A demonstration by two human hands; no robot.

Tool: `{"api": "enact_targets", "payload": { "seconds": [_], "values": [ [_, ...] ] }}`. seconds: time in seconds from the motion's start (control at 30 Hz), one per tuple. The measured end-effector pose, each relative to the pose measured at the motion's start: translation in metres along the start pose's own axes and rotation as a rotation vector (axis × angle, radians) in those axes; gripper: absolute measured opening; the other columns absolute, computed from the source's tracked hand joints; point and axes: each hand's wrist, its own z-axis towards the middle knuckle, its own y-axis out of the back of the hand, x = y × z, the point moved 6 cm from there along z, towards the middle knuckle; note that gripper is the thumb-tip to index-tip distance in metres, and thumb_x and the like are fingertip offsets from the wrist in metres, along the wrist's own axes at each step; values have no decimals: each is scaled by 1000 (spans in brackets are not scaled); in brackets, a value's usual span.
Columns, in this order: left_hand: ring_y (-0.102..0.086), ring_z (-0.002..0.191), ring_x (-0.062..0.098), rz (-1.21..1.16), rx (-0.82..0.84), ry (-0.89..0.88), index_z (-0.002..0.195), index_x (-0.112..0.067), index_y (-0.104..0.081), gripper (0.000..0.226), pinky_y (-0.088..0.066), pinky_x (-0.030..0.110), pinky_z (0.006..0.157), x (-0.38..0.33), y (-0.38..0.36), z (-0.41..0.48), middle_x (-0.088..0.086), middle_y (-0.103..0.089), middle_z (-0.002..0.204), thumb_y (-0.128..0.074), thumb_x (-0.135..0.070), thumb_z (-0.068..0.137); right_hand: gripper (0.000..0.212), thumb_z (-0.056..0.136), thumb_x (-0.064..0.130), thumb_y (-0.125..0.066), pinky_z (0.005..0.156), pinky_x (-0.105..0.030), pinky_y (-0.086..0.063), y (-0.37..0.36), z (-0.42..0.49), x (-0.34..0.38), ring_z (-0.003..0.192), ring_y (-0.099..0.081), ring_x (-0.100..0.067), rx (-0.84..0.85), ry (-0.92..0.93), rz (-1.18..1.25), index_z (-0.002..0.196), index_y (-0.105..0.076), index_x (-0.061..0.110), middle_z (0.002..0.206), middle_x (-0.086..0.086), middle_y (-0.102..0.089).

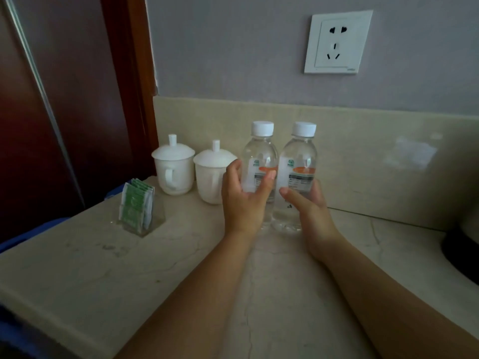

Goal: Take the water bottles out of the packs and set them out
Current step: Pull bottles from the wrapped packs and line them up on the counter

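Beige marble worktop (pixel 181 255), matching upstand, grey wall behind. Two clear plastic water bottles w/ white caps are stood upright near the upstand, sides touching, long axes vertical. The left bottle (pixel 259 151) is clasped by the left hand (pixel 242 200), the right bottle (pixel 298 154) by the right hand (pixel 308 206), each bottle at 12 o'clock of its hand. White lidded ceramic cups (pixel 173 164) are seen at 10 o'clock.

The left bottle (pixel 259 151) and right bottle (pixel 298 156) stand together on the counter (pixel 129 268), cups (pixel 173 174) to their left.
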Motion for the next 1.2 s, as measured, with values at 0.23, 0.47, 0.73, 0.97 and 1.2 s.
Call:
{"api": "enact_targets", "payload": {
  "seconds": [0.23, 0.47, 0.73, 0.97, 1.2],
  "values": [
    [-57, 83, -7, 15, -14, 110, 109, -21, -41, 56, -46, 6, 65, 23, -2, 7, -6, -54, 100, -81, -28, 69, 54, 71, -9, -68, 71, -21, -49, 10, 9, -18, 93, -63, -11, -90, -102, -64, 111, -40, 15, 106, -4, -62],
    [-61, 93, 1, -23, 29, 154, 109, -18, -47, 45, -50, 13, 77, 29, -7, 7, 1, -59, 112, -76, -20, 76, 48, 74, -10, -67, 88, -36, -52, 17, 10, -21, 100, -65, -24, -119, -118, -24, 116, -51, 5, 111, -15, -66],
    [-46, 124, 24, 245, 85, 119, 134, -12, -49, 67, -38, 36, 105, 25, -8, 9, 13, -45, 129, -75, -22, 74, 40, 79, 0, -69, 85, -31, -53, 18, 12, -22, 94, -68, -14, -139, -52, -142, 116, -59, 11, 103, -3, -71],
    [-35, 131, 21, 350, 117, 79, 146, -12, -28, 74, -25, 16, 100, 25, -14, 6, 11, -34, 142, -67, -28, 85, 40, 82, 1, -67, 83, -29, -53, 17, 14, -24, 93, -68, -12, -117, -51, -159, 119, -58, 11, 104, -2, -71],
    [-29, 139, 23, 310, 223, 141, 150, -14, -11, 76, -27, 37, 112, 28, -21, 5, 10, -28, 153, -59, -24, 91, 39, 85, 2, -64, 89, -31, -52, 14, 14, -23, 98, -66, -14, -113, -34, -205, 122, -55, 11, 107, -2, -69]
  ]
}}
